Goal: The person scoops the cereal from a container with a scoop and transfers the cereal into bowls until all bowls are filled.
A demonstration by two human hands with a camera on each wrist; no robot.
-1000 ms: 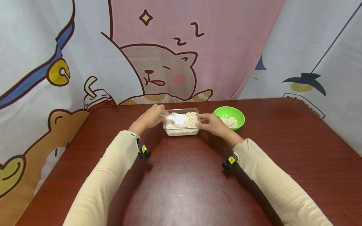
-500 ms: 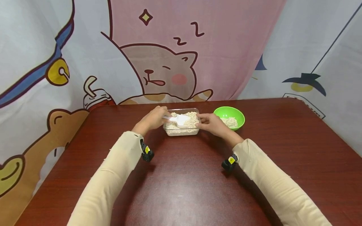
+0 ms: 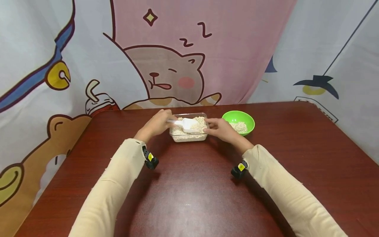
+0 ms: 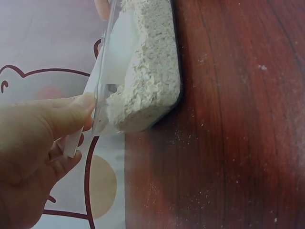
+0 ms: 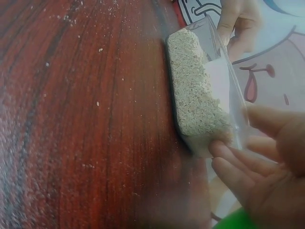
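A clear plastic box (image 3: 188, 136) of oat flakes (image 3: 201, 123) sits on the dark red table (image 3: 192, 194). My left hand (image 3: 156, 124) grips the handle of a white scoop (image 3: 187, 124), whose bowl lies over the oats. In the left wrist view the thumb (image 4: 62, 117) presses the scoop handle (image 4: 73, 143) by the box (image 4: 147, 90). My right hand (image 3: 218, 129) holds the box's right end; its fingers (image 5: 233, 167) touch the box (image 5: 200, 102) wall. A green bowl (image 3: 238, 122) holding some oats stands just right of that hand.
A cartoon-printed curtain (image 3: 165, 59) hangs close behind the table's far edge. Fine oat crumbs (image 5: 83, 52) dot the tabletop around the box. Both cream sleeves (image 3: 118, 184) reach over the near half of the table.
The left hand and scoop moved slightly right, then back left over the oats. The right hand stayed on the box. The view shifted a little.
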